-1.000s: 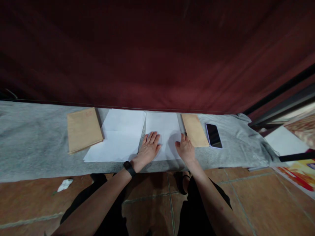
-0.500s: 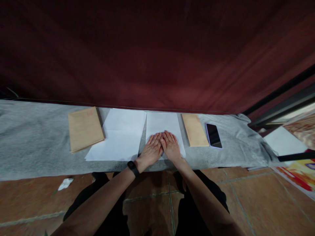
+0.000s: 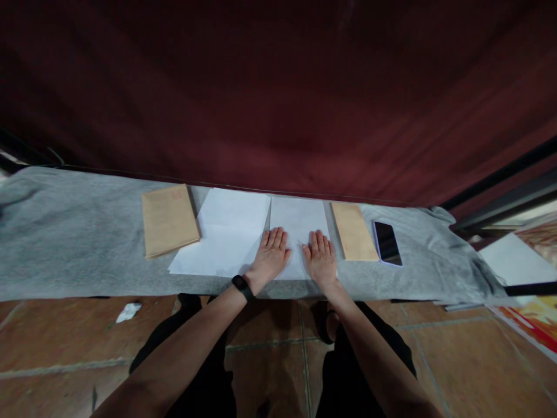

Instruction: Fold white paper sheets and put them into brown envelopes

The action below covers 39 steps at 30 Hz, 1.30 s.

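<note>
A sheet of white paper (image 3: 297,212) lies in front of me on the grey cloth. My left hand (image 3: 272,255) rests flat on its left side, fingers stretched forward, a black band round the wrist. Toward the sheet's right edge lies my right hand (image 3: 321,258), palm down with its fingers out. Bare paper shows between the two hands. Beside it on the left is a larger spread of white paper (image 3: 224,232). A brown envelope (image 3: 354,232) sits just right of the sheet.
Several stacked brown envelopes (image 3: 169,222) overlap the left paper's edge. A phone (image 3: 387,244) lies right of the single envelope. Behind the cloth-covered surface (image 3: 100,232) hangs a dark red curtain (image 3: 278,104). A crumpled white scrap (image 3: 129,312) is on the tiled floor (image 3: 461,360).
My hands have moved apart from touching at the sheet's middle, the left to its left side, the right to its right side. The whole view has shifted slightly.
</note>
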Each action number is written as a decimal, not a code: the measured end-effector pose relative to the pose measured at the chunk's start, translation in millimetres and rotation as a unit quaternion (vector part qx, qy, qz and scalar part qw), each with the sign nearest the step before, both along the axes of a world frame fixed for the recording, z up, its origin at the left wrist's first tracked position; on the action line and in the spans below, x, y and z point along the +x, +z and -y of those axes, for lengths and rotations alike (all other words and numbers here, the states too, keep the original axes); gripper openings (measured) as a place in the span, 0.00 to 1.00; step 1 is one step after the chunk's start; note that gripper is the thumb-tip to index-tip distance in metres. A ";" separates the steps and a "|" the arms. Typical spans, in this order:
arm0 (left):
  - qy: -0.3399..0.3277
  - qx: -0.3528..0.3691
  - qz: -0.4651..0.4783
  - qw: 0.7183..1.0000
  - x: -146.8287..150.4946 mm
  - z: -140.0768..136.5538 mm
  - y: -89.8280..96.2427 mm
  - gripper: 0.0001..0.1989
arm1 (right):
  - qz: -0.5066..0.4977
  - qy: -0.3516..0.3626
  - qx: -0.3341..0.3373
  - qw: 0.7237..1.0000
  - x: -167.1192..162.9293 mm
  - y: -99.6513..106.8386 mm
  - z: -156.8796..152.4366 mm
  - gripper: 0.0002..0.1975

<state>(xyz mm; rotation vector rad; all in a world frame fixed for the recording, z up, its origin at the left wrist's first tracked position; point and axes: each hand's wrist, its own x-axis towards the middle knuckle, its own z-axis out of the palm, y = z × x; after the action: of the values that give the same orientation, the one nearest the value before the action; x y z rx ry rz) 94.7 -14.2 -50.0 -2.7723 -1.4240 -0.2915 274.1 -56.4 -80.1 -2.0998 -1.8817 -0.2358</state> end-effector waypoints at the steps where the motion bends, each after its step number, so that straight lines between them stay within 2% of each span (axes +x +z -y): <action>1: -0.025 -0.002 -0.005 1.000 0.3 4.6 1.5 0.28 | 0.001 0.001 -0.002 1.000 0.1 0.3 0.2 0.31; 5: -0.153 -0.027 -0.017 0.988 1.1 27.4 7.0 0.28 | 0.003 -0.001 -0.013 1.000 -0.3 2.4 0.5 0.30; 8: -0.194 -0.043 -0.022 0.980 -1.2 38.4 12.0 0.30 | 0.010 0.002 -0.020 1.000 0.2 3.7 0.7 0.30; 11: -0.215 -0.048 -0.023 0.975 -5.7 42.0 18.4 0.28 | 0.015 0.006 -0.020 1.000 1.2 3.4 0.9 0.29; 15: -0.219 -0.042 -0.017 0.975 -10.8 44.6 26.7 0.19 | 0.018 0.000 -0.020 1.000 2.0 2.9 1.0 0.29; 17: -0.217 -0.041 -0.022 0.975 -12.2 46.4 29.9 0.17 | 0.018 -0.001 -0.023 1.000 2.8 3.9 0.5 0.29; 21: -0.191 -0.036 -0.034 0.980 -12.5 49.2 33.0 0.18 | 0.018 0.008 -0.040 0.999 7.0 8.1 -2.0 0.30; 26: -0.166 -0.044 -0.051 0.984 -11.1 49.2 27.9 0.21 | 0.010 0.058 -0.034 0.998 9.2 7.3 -3.6 0.28; 33: -0.185 -0.033 -0.059 0.980 -18.3 47.7 16.4 0.23 | 0.000 0.072 -0.006 0.997 5.7 3.3 0.7 0.29; 39: -0.182 -0.040 -0.072 0.980 -18.8 46.5 22.9 0.23 | 0.001 0.077 -0.007 0.997 10.6 3.4 -0.8 0.28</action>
<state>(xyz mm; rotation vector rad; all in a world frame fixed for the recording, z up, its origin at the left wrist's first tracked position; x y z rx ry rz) 75.9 -60.7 -27.1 -3.0353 -0.9125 -0.0344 284.7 -55.6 -76.7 -1.9507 -2.0402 -0.1893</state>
